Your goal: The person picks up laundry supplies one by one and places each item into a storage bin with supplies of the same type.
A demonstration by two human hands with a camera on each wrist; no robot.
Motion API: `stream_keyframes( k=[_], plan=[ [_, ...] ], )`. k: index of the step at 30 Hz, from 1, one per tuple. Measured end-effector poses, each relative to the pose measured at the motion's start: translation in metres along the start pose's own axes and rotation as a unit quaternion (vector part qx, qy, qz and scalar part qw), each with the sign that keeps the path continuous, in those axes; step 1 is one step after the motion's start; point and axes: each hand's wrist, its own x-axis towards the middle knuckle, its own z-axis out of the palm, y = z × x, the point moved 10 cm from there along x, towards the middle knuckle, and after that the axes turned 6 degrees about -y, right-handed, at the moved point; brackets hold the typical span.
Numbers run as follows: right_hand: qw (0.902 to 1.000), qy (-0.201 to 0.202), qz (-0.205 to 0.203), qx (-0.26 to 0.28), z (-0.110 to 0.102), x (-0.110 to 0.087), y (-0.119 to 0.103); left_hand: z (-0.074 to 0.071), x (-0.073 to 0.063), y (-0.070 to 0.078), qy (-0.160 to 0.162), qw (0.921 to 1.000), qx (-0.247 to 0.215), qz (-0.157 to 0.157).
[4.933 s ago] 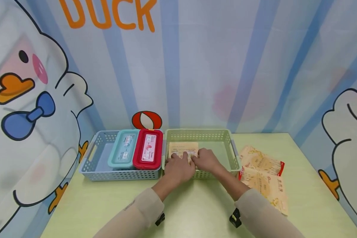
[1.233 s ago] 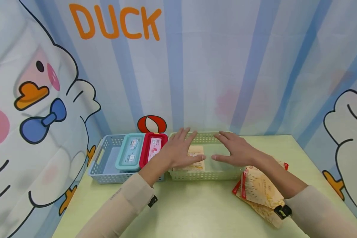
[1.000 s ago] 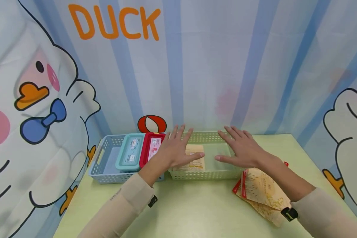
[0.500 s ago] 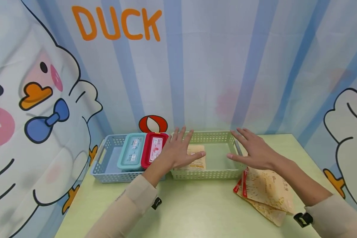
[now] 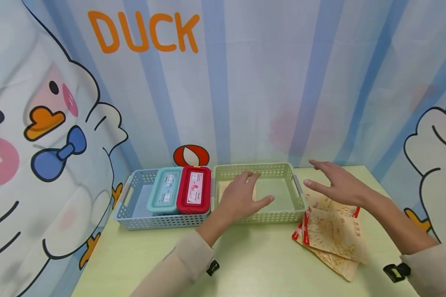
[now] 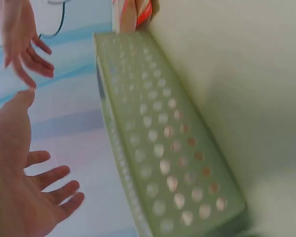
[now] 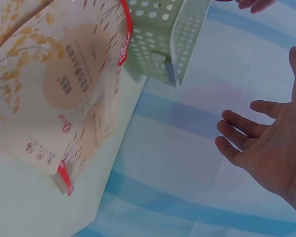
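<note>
A duck-print curtain [image 5: 252, 82] behind the table [image 5: 260, 260] suggests a booth.

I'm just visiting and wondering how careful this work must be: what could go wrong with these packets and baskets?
Two possible risks. The loose packets beside the green basket overlap, so grabbing one might drag another along. In the head view, the left hand partly hides the pale packet inside that basket, so it could get nudged unnoticed.
</note>
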Motion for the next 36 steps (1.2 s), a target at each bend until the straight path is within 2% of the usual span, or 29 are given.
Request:
stream_keyframes(
  k=[5, 8, 11, 14, 20, 23, 28, 31, 36],
  plan=[
    [0.9998, 0.002, 0.007, 0.019, -0.006, -0.005, 0.015, 0.01, -0.004, 0.036, 0.043, 0.9968, 0.013, 0.066],
    [0.9997, 0.003, 0.013, 0.022, -0.005, -0.007, 0.026, 0.019, -0.007, 0.055, 0.049, 0.9944, 0.009, 0.093],
    [0.9995, 0.006, 0.02, 0.023, -0.001, -0.01, 0.039, 0.029, -0.007, 0.074, 0.04, 0.9926, 0.01, 0.114],
    [0.9993, 0.006, 0.026, 0.025, 0.002, -0.014, 0.052, 0.04, -0.005, 0.094, 0.027, 0.9887, 0.034, 0.143],
    [0.9992, 0.002, 0.03, 0.026, 0.012, -0.019, 0.075, 0.062, -0.007, 0.129, -0.005, 0.9711, 0.056, 0.232],
    [0.9992, -0.007, 0.03, 0.027, 0.021, -0.022, 0.086, 0.076, -0.009, 0.14, -0.022, 0.9639, 0.065, 0.257],
    [0.998, -0.031, 0.036, 0.042, 0.039, -0.028, 0.101, 0.104, -0.011, 0.152, -0.056, 0.9571, 0.092, 0.269],
    [0.9968, -0.041, 0.045, 0.052, 0.047, -0.03, 0.109, 0.117, -0.01, 0.154, -0.063, 0.9584, 0.103, 0.259],
    [0.997, -0.049, 0.041, 0.045, 0.058, -0.032, 0.114, 0.128, -0.007, 0.156, -0.071, 0.9608, 0.124, 0.237]
  ],
)
